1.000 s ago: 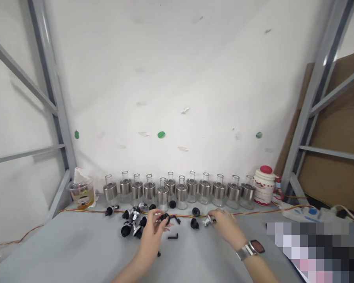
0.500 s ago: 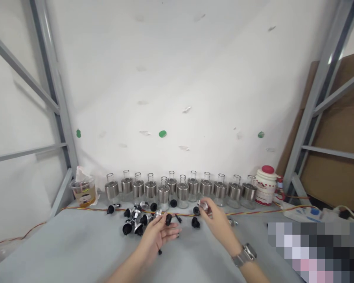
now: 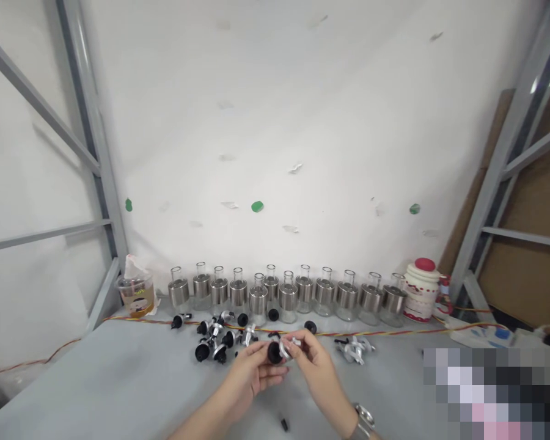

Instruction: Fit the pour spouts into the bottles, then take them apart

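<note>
No lettering, brand, number or sign can be read anywhere in this view. The plastic cup (image 3: 136, 293) at the worktop's left end carries a dark printed mark, too small and blurred to make out, and the patterned red-lidded jar (image 3: 421, 291) shows decoration only, not words.

- Black stopper (image 3: 274, 352): a small round dark plug, pinched at the fingertips of the left grip (image 3: 253, 371) and lifted off the bench, its round face turned toward the camera.
- Silver ring (image 3: 286, 348): a shiny metal collar, held upright in the right grip (image 3: 315, 365), touching the black stopper's right side, between the two grips.
</note>
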A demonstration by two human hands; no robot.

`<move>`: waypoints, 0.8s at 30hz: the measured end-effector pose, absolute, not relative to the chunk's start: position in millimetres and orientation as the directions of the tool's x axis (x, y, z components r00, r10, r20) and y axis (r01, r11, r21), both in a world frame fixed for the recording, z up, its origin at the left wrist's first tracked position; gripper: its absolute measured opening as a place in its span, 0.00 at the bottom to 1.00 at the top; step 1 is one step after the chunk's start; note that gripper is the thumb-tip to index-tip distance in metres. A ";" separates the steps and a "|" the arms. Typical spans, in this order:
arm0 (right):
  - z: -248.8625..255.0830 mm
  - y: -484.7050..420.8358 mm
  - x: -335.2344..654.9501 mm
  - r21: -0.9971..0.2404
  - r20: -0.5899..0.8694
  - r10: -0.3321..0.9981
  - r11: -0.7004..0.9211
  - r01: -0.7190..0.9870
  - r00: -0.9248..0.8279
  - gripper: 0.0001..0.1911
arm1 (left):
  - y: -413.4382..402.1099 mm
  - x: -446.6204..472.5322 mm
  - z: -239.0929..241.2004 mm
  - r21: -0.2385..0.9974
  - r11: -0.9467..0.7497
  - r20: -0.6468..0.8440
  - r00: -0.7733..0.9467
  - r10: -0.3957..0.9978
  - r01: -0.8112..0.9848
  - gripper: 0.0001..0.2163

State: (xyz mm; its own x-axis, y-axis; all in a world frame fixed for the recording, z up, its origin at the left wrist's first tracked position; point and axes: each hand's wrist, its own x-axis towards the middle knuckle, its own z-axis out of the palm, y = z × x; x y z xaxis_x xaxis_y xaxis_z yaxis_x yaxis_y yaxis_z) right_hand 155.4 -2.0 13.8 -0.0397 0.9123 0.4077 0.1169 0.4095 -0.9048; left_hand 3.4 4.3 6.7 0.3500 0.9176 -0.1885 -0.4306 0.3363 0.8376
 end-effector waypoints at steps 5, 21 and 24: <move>7.0 -2.8 149.5 -0.903 0.415 0.909 0.415 0.109 -0.022 0.11 | 3.1 2.4 7.5 0.852 0.328 -0.206 0.314 0.927 -0.409 0.13; 27.7 -19.3 153.6 -0.652 0.553 0.786 0.616 0.442 -0.278 0.13 | 8.5 4.1 7.0 0.868 0.069 0.032 0.195 0.980 -0.492 0.17; 37.4 -27.5 156.9 -0.700 0.427 0.826 0.559 0.444 -0.368 0.14 | 15.7 -5.3 8.2 0.843 0.076 -0.046 0.070 0.996 -0.533 0.14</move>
